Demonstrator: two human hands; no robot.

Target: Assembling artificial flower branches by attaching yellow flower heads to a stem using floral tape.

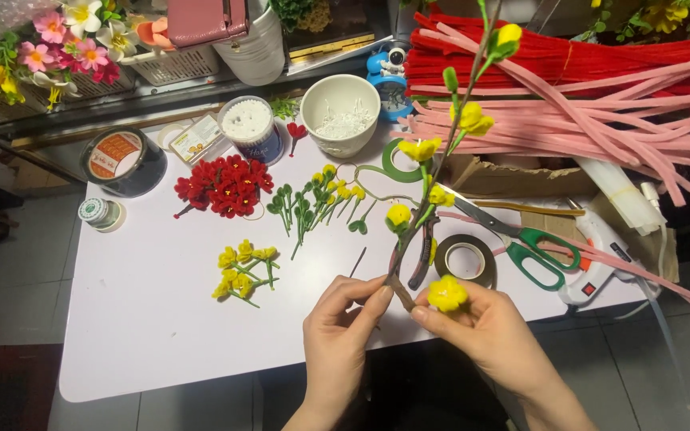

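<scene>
White table point(145, 319) at frame centre: left hand point(337, 335) pinches branch point(433, 172) base, right hand point(489, 323) pinches yellow flower point(447, 294); likely light, bendable, grip low on stem.

round orange-white label point(115, 155) — black tape roll | small white printed card point(196, 140) — beside cup

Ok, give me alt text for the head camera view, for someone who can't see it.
Two bare hands hold a handmade branch of yellow flowers over a white table: the left hand pinches its base, the right hand holds a yellow flower against it. Loose red flowers, green-handled scissors and pink and red pipe cleaners lie around.
</scene>
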